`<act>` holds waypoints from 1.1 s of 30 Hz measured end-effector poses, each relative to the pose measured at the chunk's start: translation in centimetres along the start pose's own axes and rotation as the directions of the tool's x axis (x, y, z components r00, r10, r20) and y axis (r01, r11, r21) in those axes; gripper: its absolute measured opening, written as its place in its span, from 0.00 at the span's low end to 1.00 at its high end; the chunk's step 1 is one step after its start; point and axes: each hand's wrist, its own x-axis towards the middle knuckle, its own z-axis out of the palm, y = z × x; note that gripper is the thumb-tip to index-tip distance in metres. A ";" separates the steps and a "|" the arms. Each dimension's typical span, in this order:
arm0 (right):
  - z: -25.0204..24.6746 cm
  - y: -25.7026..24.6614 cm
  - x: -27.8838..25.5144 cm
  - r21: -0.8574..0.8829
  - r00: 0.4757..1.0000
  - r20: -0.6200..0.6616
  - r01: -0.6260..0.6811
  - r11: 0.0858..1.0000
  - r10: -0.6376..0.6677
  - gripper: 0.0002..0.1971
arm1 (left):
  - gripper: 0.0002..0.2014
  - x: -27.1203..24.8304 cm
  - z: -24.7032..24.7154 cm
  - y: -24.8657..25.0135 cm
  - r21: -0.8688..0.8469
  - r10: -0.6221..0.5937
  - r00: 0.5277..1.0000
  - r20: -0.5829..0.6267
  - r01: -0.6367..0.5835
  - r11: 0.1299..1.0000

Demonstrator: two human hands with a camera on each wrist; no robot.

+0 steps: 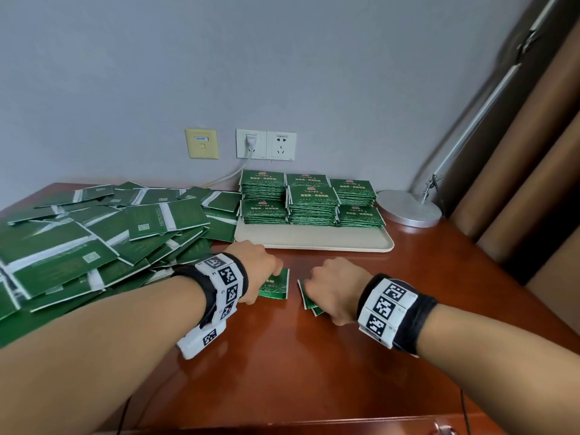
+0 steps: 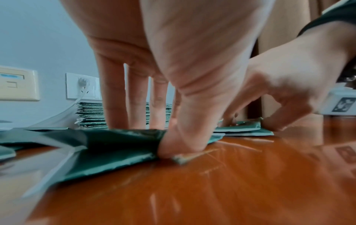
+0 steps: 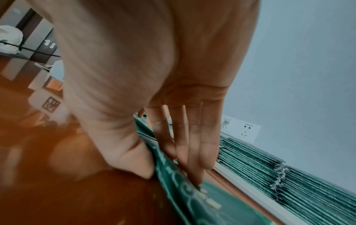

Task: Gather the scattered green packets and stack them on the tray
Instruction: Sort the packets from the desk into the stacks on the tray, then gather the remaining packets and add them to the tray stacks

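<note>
Lower centre, left hand [image 1: 255,268] pinches one packet [image 1: 276,285]; right hand [image 1: 334,290] grips a few packets [image 1: 309,301] on the table [image 1: 314,372].

No wording is sharp enough for me to read: the stacked green foil packets [image 1: 312,196] carry blurred pale characters under a small red emblem, and the white bands on my wrists [image 1: 226,279] bear only black-and-white square code markers.
</note>
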 end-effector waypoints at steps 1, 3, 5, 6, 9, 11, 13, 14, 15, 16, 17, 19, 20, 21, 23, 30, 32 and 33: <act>0.1 0.0 0.0 0.004 1.000 -0.015 -0.004 1.000 0.004 0.16 | 0.31 0.0 0.1 0.1 -0.003 -0.001 1.000 -0.017 0.000 1.000; 0.1 -0.1 0.1 0.019 0.999 -0.045 -0.014 1.000 0.015 0.14 | 0.27 0.0 0.4 0.3 -0.005 -0.009 0.999 -0.053 0.008 1.000; 0.1 -0.2 0.2 0.035 0.998 -0.057 -0.018 0.999 0.020 0.11 | 0.25 0.1 0.6 0.4 0.000 -0.011 0.997 -0.071 0.011 1.000; 0.1 -0.3 0.2 0.038 0.998 -0.055 -0.018 0.999 0.020 0.11 | 0.25 0.3 0.6 0.3 -0.001 -0.006 0.997 -0.074 0.006 1.000; 0.1 -0.4 0.3 0.032 0.997 -0.071 -0.017 0.999 0.020 0.11 | 0.26 0.4 0.4 0.2 0.013 0.018 0.998 -0.053 -0.017 1.000; -0.1 -0.3 0.2 0.030 0.997 -0.076 -0.020 0.999 0.023 0.12 | 0.28 0.4 0.3 0.2 0.058 0.045 0.998 -0.039 -0.043 0.997; -0.2 -0.3 0.2 0.024 0.998 -0.060 -0.024 0.999 0.025 0.13 | 0.29 0.5 0.3 0.0 0.076 0.058 0.998 -0.034 -0.055 0.996; -0.3 -0.2 0.2 0.021 0.998 -0.049 -0.026 0.999 0.027 0.14 | 0.29 0.5 0.4 -0.2 0.073 0.059 0.998 -0.035 -0.056 0.996; -0.4 -0.2 0.3 0.020 0.999 -0.040 -0.028 0.999 0.029 0.15 | 0.28 0.5 0.5 -0.3 0.071 0.061 0.997 -0.044 -0.057 0.996; -0.5 -0.2 0.3 0.021 0.999 -0.036 -0.031 0.999 0.032 0.16 | 0.27 0.5 0.6 -0.4 0.067 0.062 0.996 -0.061 -0.058 0.996; -0.5 -0.2 0.4 0.023 0.999 -0.035 -0.032 0.999 0.033 0.17 | 0.25 0.5 0.8 -0.4 0.060 0.057 0.995 -0.081 -0.052 0.997; -0.6 -0.3 0.5 0.027 0.999 -0.034 -0.030 0.999 0.031 0.17 | 0.22 0.4 0.9 -0.1 0.048 0.035 0.994 -0.107 -0.030 0.998; -0.7 -0.3 0.6 0.029 0.999 -0.033 -0.028 0.999 0.029 0.17 | 0.22 0.5 0.9 0.1 0.053 0.032 0.994 -0.108 -0.026 0.998; -0.7 -0.3 0.6 0.031 0.999 -0.032 -0.028 0.999 0.029 0.17 | 0.21 0.5 0.8 0.4 0.059 0.032 0.994 -0.105 -0.026 0.998; -0.6 -0.3 0.5 0.036 0.999 -0.041 -0.028 0.999 0.029 0.16 | 0.20 0.4 0.5 0.7 0.057 0.036 0.995 -0.092 -0.031 0.998; -0.2 -0.3 0.5 0.056 0.997 -0.071 -0.037 0.998 0.041 0.16 | 0.26 0.4 0.4 0.0 0.055 0.051 0.998 -0.044 -0.048 0.997; -0.1 -0.1 0.5 0.066 0.996 -0.076 -0.039 0.997 0.044 0.15 | 0.26 0.5 0.8 -0.3 0.043 0.047 0.997 -0.060 -0.044 0.998; -0.1 -0.1 0.6 0.069 0.996 -0.080 -0.038 0.997 0.043 0.15 | 0.26 0.5 0.9 -0.4 0.026 0.043 0.996 -0.075 -0.041 0.999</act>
